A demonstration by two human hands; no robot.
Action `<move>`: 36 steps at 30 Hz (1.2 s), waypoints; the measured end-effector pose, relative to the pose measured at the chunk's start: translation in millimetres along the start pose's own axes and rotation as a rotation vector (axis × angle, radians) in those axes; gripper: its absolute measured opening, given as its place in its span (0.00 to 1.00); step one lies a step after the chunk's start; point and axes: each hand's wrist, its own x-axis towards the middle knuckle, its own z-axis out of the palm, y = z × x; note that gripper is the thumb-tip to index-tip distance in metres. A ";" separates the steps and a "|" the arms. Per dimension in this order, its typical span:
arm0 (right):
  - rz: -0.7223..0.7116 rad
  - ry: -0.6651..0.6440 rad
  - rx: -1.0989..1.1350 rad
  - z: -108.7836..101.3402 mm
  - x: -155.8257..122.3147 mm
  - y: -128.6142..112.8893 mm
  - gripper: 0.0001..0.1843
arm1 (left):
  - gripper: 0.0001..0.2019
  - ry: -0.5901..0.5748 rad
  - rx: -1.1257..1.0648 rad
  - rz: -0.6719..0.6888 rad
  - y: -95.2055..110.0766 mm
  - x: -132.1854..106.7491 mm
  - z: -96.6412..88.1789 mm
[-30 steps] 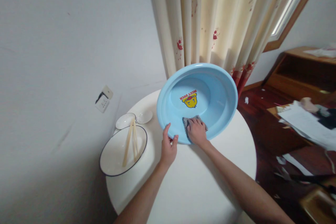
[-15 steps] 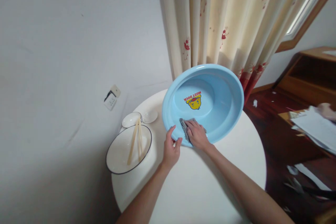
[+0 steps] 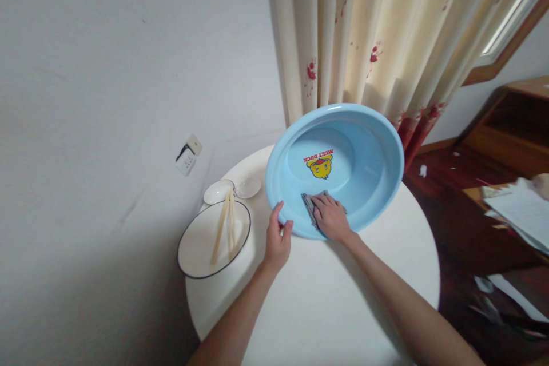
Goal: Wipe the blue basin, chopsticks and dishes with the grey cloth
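Note:
A light blue plastic washbasin [image 3: 373, 166] is tilted up on the table, its inside facing me and a yellow duck print on its bottom. My left hand [image 3: 278, 240] grips the near-left rim, thumb and fingers on either side of it. Inside the basin, my right hand [image 3: 332, 217] presses a grey cloth [image 3: 309, 210] against the lower wall. Part of the cloth is hidden under the palm and fingers.
Left on the round white table [image 3: 317, 303] stand a large dark-rimmed white bowl [image 3: 199, 246] with chopsticks [image 3: 221, 229] in it and two small white dishes [image 3: 218, 191]. A curtain [image 3: 326, 40] hangs behind. Papers [image 3: 521, 211] lie at the right.
My right hand has slid a little to the right along the basin wall with the cloth. My left hand keeps its hold on the rim. The view has shifted slightly.

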 end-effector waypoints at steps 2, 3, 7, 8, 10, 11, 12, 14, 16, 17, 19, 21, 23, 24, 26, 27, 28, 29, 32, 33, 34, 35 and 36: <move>0.006 0.016 -0.002 1.5 -0.7 -2.0 0.24 | 0.25 -0.005 -0.004 0.009 -3.2 -1.5 1.8; 0.007 0.023 -0.003 2.1 -1.0 -2.6 0.24 | 0.24 -0.016 -0.001 0.018 -4.2 -2.2 2.7; 0.017 0.036 -0.007 3.1 -1.9 -2.1 0.24 | 0.24 -0.070 0.016 0.035 -3.3 -4.1 5.7; 0.021 0.034 -0.008 3.3 -1.9 -1.6 0.24 | 0.25 -0.086 0.023 0.044 -2.2 -4.4 6.1; 0.024 0.033 -0.007 3.5 -1.8 -0.7 0.24 | 0.26 -0.120 0.040 0.067 0.0 -4.9 6.4; 0.024 0.035 -0.002 3.6 -1.8 -0.3 0.24 | 0.27 -0.141 0.050 0.077 0.6 -5.4 6.4; 0.022 0.038 0.005 3.7 -1.8 0.0 0.25 | 0.28 -0.160 0.058 0.080 0.6 -6.0 6.3; 0.020 0.045 0.026 4.2 -1.8 0.6 0.25 | 0.32 -0.188 0.062 0.075 -1.3 -7.8 6.2; 0.024 0.050 0.045 5.3 -1.6 1.5 0.25 | 0.35 -0.204 0.047 0.064 -5.4 -9.6 6.5; 0.029 0.054 0.052 6.0 -1.4 2.1 0.24 | 0.36 -0.210 0.036 0.059 -7.8 -10.3 6.8; 0.039 0.060 0.059 7.8 -0.8 3.1 0.24 | 0.36 -0.216 0.019 0.051 -11.8 -10.8 7.5; 0.046 0.066 0.059 9.3 -0.1 3.7 0.24 | 0.36 -0.213 0.008 0.041 -13.5 -10.5 7.9; 0.045 0.070 0.059 10.0 0.3 3.6 0.24 | 0.34 -0.226 -0.005 0.026 -12.9 -9.9 7.9; 0.045 0.074 0.060 10.1 0.4 3.4 0.24 | 0.32 -0.243 -0.013 0.016 -12.0 -9.6 7.8; 0.043 0.079 0.063 9.7 0.5 2.9 0.24 | 0.29 -0.282 -0.028 0.001 -10.0 -9.4 7.4; 0.044 0.078 0.063 9.3 0.5 2.6 0.24 | 0.27 -0.295 -0.032 -0.002 -9.1 -9.4 7.2; 0.047 0.076 0.060 8.9 0.5 2.3 0.24 | 0.27 -0.306 -0.036 -0.002 -8.4 -9.5 6.9; 0.050 0.074 0.056 8.4 0.5 2.1 0.24 | 0.28 -0.314 -0.037 0.001 -7.7 -9.4 6.7; 0.044 0.073 0.052 7.0 0.7 1.3 0.24 | 0.31 -0.323 -0.025 0.003 -6.2 -8.8 6.1; 0.040 0.071 0.054 6.5 0.7 0.9 0.24 | 0.31 -0.319 -0.022 -0.003 -5.9 -8.5 6.0; 0.039 0.068 0.057 6.0 0.8 0.6 0.24 | 0.31 -0.311 -0.024 -0.010 -5.7 -8.2 6.1; 0.039 0.063 0.060 5.4 0.8 0.1 0.24 | 0.31 -0.303 -0.028 -0.018 -5.8 -8.1 6.4; 0.041 0.059 0.061 4.8 0.7 -0.4 0.24 | 0.30 -0.296 -0.033 -0.024 -5.9 -8.0 6.7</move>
